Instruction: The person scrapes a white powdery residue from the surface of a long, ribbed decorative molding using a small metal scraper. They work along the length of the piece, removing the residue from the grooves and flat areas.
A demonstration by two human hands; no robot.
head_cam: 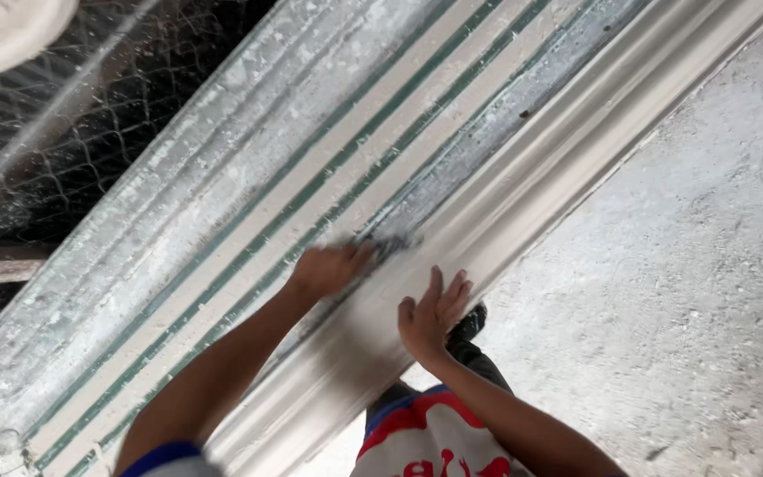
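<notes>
The right hand (432, 315) is lying flat, fingers released, on the white moulding (523, 190). The left hand (328, 269) is gripping a dark rag (388, 245) at the moulding's upper edge.

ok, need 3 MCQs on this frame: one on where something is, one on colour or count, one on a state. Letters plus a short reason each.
1. Where does the right hand rest?
A. on the pale moulded strip
B. on the wire mesh
C. on the concrete floor

2. What colour are the thin lines along the long form?
A. red
B. green
C. yellow

3. How is the right hand held?
A. clenched in a fist
B. flat, fingers extended
C. pinching a tool

Answers:
1 A: the palm lies on the strip's ridged surface, with the floor off to its side.
2 B: green lines run between the white bands.
3 B: the fingers lie spread against the strip; the left hand, by contrast, presses a dark, blurred thing that I can't identify.
</notes>
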